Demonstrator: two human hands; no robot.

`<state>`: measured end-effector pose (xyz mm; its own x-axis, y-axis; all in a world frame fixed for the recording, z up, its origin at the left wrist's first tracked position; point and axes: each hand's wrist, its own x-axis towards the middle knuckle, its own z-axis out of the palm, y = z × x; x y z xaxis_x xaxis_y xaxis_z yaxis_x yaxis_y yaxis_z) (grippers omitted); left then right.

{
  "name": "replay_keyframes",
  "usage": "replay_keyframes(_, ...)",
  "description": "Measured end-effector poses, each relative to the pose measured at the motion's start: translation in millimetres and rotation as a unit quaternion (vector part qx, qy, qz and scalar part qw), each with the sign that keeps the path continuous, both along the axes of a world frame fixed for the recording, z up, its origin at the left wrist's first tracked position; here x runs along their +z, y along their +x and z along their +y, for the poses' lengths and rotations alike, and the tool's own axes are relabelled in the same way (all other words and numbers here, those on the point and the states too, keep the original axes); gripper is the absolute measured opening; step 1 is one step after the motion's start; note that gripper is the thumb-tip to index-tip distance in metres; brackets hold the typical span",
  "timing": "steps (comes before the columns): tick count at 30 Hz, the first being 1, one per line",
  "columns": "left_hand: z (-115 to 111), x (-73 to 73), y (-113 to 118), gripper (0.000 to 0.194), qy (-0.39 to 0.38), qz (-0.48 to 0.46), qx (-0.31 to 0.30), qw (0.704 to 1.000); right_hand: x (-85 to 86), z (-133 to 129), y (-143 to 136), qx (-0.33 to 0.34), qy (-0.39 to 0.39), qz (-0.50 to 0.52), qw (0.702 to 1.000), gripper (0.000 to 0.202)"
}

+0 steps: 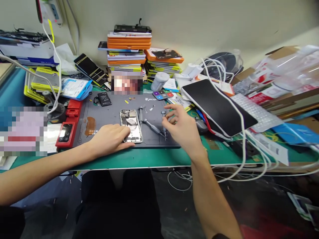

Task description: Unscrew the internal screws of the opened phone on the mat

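An opened smartphone (136, 131) lies on the dark grey work mat (109, 114), its inside parts showing. My left hand (111, 137) is closed at its lower left edge, fingers bent over the frame and thumb along the bottom. To the right, my right hand (181, 127) has its thumb and fingers around a grey screwdriver (163, 123), whose tip points down toward the mat. Two more screwdrivers lie between the phone and that hand: one upright in view (141, 115), the other slanting (153, 126). Small loose screws (151, 109) are scattered nearby.
A black battery (104, 99) lies on the mat's upper left. Red holders (66, 134) line its left side. Behind stand stacked orange cases (129, 43) and a white jar (159, 80). A tablet (216, 106), a keyboard (259, 108) and white cables (243, 132) crowd the right.
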<state>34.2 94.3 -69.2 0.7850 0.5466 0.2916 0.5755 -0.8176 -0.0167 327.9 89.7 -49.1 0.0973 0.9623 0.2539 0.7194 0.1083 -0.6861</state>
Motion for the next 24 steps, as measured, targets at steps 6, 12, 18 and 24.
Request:
replay_keyframes(6, -1, -0.3, 0, 0.046, -0.006, 0.007, 0.002, 1.000, -1.9, -23, -19, -0.103, 0.193, 0.062, 0.974, 0.042)
replay_keyframes(12, -2, -0.4, 1, 0.043, -0.005, 0.003, 0.000, 1.000, -27.6, -36, -45, -0.083, 0.244, 0.005, 0.966, 0.033)
replay_keyframes(18, -3, 0.4, 1, 0.044, -0.030, 0.013, 0.000, 0.999, -39.9, -41, -52, -0.045, 0.234, -0.095, 0.967, 0.034)
replay_keyframes(24, -2, -0.7, 0, 0.046, -0.028, 0.003, 0.000, 1.000, -45.9, -46, -50, -0.065, 0.207, -0.122, 0.969, 0.046)
